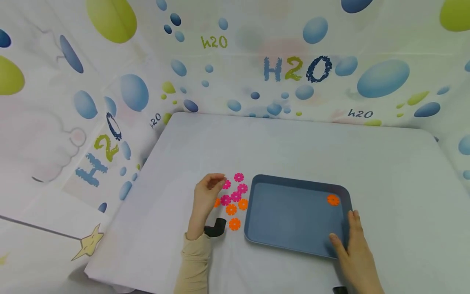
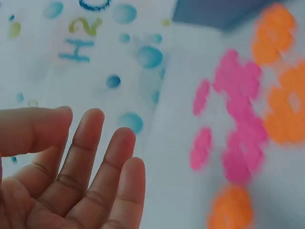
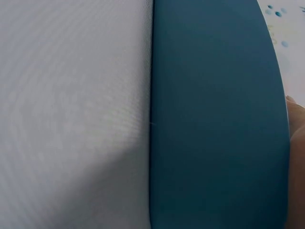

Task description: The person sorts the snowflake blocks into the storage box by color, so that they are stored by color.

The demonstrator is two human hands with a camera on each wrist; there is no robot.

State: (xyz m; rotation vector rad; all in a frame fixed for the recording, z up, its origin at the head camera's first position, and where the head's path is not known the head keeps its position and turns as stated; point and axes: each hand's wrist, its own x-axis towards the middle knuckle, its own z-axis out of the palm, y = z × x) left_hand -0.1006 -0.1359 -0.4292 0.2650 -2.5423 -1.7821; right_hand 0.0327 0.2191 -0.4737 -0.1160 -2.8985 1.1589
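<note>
My left hand (image 1: 208,192) hovers beside a cluster of small flower-shaped pieces left of the tray. Its thumb is near the index finger and the other fingers (image 2: 116,167) are loosely extended; nothing shows between them. Pink flower pieces (image 1: 236,196) lie at the back of the cluster, orange flower pieces (image 1: 231,209) mostly nearer the front. One orange flower piece (image 1: 333,200) lies inside the blue-grey tray (image 1: 293,216), towards its far right corner. My right hand (image 1: 356,253) holds the tray's right end, thumb over the rim and fingers along the outside.
A white cloth-covered table (image 1: 293,143) stretches beyond the tray. Behind and to the left hangs a white curtain (image 1: 242,81) printed with blue and green drops. A black strap (image 1: 216,228) sits at the left wrist.
</note>
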